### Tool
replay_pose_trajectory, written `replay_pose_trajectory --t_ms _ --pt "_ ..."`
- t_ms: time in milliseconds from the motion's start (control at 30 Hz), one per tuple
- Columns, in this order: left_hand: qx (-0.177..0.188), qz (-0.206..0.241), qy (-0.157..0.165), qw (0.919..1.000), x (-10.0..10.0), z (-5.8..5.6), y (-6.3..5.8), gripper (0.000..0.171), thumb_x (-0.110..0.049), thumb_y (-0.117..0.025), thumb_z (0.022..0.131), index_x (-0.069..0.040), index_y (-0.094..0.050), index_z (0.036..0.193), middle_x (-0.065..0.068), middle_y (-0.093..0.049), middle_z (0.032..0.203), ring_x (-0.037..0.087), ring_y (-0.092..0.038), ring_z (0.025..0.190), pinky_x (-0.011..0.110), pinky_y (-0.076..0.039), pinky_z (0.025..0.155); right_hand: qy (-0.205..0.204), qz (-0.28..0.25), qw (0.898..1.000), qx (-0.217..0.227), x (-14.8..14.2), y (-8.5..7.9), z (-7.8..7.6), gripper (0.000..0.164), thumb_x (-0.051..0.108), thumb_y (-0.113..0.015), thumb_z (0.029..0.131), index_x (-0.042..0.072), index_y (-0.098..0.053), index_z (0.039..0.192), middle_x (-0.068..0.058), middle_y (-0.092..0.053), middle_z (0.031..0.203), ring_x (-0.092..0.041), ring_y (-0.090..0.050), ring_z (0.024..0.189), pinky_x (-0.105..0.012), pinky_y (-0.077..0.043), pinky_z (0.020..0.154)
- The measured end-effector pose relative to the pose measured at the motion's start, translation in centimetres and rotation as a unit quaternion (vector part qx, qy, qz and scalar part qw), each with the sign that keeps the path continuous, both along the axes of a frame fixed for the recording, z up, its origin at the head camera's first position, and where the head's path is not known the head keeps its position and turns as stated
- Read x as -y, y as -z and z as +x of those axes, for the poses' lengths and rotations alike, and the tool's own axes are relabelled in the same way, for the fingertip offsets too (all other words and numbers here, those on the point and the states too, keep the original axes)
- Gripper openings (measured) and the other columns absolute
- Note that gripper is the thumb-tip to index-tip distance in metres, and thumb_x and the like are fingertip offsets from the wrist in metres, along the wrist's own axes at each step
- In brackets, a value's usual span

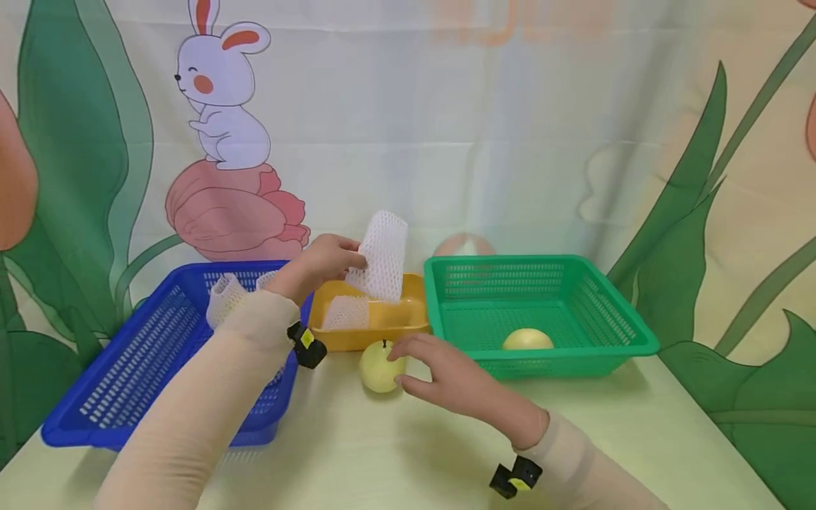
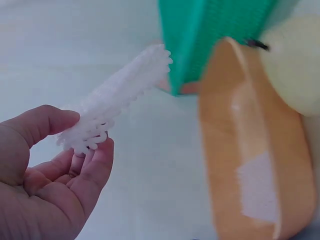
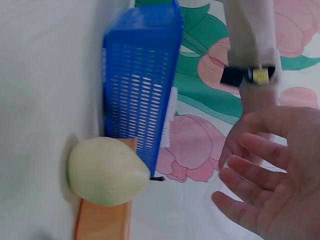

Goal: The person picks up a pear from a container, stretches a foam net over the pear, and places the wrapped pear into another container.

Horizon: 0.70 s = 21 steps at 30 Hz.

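My left hand [image 1: 328, 261] pinches a white foam fruit net [image 1: 384, 255] between thumb and fingers, above the orange tray [image 1: 370, 341]. In the left wrist view the foam net [image 2: 120, 92] looks flattened, gripped at one end. Another foam net [image 1: 347, 312] lies inside the tray. A pale yellow pear [image 1: 377, 370] with a dark stem sits upright on the table before the tray. Beside it hovers my right hand [image 1: 449, 375], thumb and fingers spread, fingertips close to the pear's right side. The right wrist view shows this hand [image 3: 275, 185] with nothing in it.
On the left stands a blue basket [image 1: 60, 423] containing foam-netted items [image 1: 224, 297], partly behind my left arm. A green basket [image 1: 644, 343] at the right has one yellow fruit [image 1: 528, 339] in it. Behind everything hangs a printed cloth [image 1: 510, 142].
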<state>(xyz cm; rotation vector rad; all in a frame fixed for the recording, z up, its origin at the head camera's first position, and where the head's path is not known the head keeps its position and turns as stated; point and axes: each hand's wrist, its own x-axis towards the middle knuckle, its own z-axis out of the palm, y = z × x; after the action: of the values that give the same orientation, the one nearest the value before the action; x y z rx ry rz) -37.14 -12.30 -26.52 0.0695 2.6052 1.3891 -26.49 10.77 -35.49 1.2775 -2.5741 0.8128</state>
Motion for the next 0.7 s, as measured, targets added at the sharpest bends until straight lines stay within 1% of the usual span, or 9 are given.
replay_pose_trajectory --t_ms 133,233,300,367,433,533,600,700 --pt "-0.024 -0.02 0.006 0.9995 1.1 2.3 -1.3 0.047 -0.017 -0.056 0.102 -0.003 -0.054 0.147 0.019 -0.059 0.145 0.031 -0.053 0.131 0.045 -0.043 0.12 0.027 -0.072 0.997 -0.008 0.4 -0.7 -0.3 0.033 0.01 -0.069 0.095 0.001 -0.063 0.126 -0.016 -0.064 0.134 -0.035 -0.058 0.132 -0.049 -0.05 0.11" --pt "-0.039 -0.019 0.007 0.999 1.6 4.3 -1.5 0.044 -0.018 -0.054 0.103 -0.003 -0.056 0.144 0.02 -0.063 0.137 0.03 -0.056 0.125 0.046 -0.044 0.119 0.048 -0.11 0.992 -0.027 0.9 -1.3 -0.6 0.045 0.008 -0.071 0.093 -0.001 -0.057 0.135 -0.02 -0.058 0.143 -0.039 -0.053 0.136 -0.055 -0.048 0.112" --pt "-0.048 -0.015 0.011 0.9987 1.6 5.5 -1.2 0.044 -0.018 -0.053 0.103 -0.002 -0.058 0.143 0.02 -0.066 0.133 0.03 -0.057 0.121 0.047 -0.046 0.118 0.06 -0.123 0.99 -0.024 1.3 -1.6 -0.7 0.054 0.009 -0.072 0.092 0.0 -0.052 0.142 -0.019 -0.052 0.15 -0.041 -0.047 0.142 -0.059 -0.045 0.114" --pt "-0.053 -0.009 0.013 0.9985 1.5 6.4 -0.5 0.044 -0.018 -0.054 0.102 -0.001 -0.058 0.143 0.02 -0.067 0.13 0.028 -0.059 0.116 0.044 -0.05 0.112 0.066 -0.122 0.99 -0.02 1.7 -1.9 -0.8 0.062 0.011 -0.073 0.092 0.002 -0.048 0.147 -0.017 -0.047 0.156 -0.041 -0.044 0.145 -0.059 -0.043 0.115" --pt "-0.06 -0.005 0.019 0.998 1.3 7.2 0.4 0.043 -0.017 -0.054 0.1 -0.001 -0.06 0.14 0.019 -0.071 0.123 0.024 -0.061 0.106 0.035 -0.055 0.1 0.07 -0.114 0.991 -0.014 2.3 -2.0 -1.0 0.067 0.013 -0.074 0.092 0.004 -0.044 0.151 -0.016 -0.042 0.161 -0.04 -0.041 0.147 -0.059 -0.044 0.115" --pt "-0.061 0.014 0.032 0.9975 0.9 7.9 1.5 0.042 -0.016 -0.055 0.098 0.0 -0.062 0.136 0.015 -0.075 0.114 0.016 -0.061 0.092 0.023 -0.052 0.083 0.07 -0.096 0.993 -0.008 3.0 -2.1 -1.2 0.071 0.013 -0.074 0.091 0.005 -0.041 0.154 -0.016 -0.038 0.163 -0.04 -0.04 0.148 -0.058 -0.045 0.115" --pt "-0.057 0.039 0.044 0.9966 0.7 8.2 2.1 0.041 -0.016 -0.055 0.098 0.002 -0.064 0.133 0.014 -0.075 0.11 0.012 -0.062 0.086 0.019 -0.053 0.079 0.072 -0.083 0.994 -0.004 3.4 -2.1 -1.3 0.072 0.013 -0.072 0.091 0.005 -0.039 0.155 -0.017 -0.037 0.164 -0.04 -0.038 0.149 -0.057 -0.045 0.115" --pt "-0.028 0.094 0.055 0.9937 0.4 8.5 2.6 0.042 -0.017 -0.054 0.1 0.004 -0.061 0.136 0.014 -0.073 0.117 0.008 -0.064 0.088 0.019 -0.057 0.084 0.076 -0.07 0.995 0.007 3.7 -2.0 -1.3 0.072 0.011 -0.068 0.091 0.004 -0.038 0.156 -0.018 -0.036 0.165 -0.04 -0.039 0.15 -0.056 -0.046 0.115"
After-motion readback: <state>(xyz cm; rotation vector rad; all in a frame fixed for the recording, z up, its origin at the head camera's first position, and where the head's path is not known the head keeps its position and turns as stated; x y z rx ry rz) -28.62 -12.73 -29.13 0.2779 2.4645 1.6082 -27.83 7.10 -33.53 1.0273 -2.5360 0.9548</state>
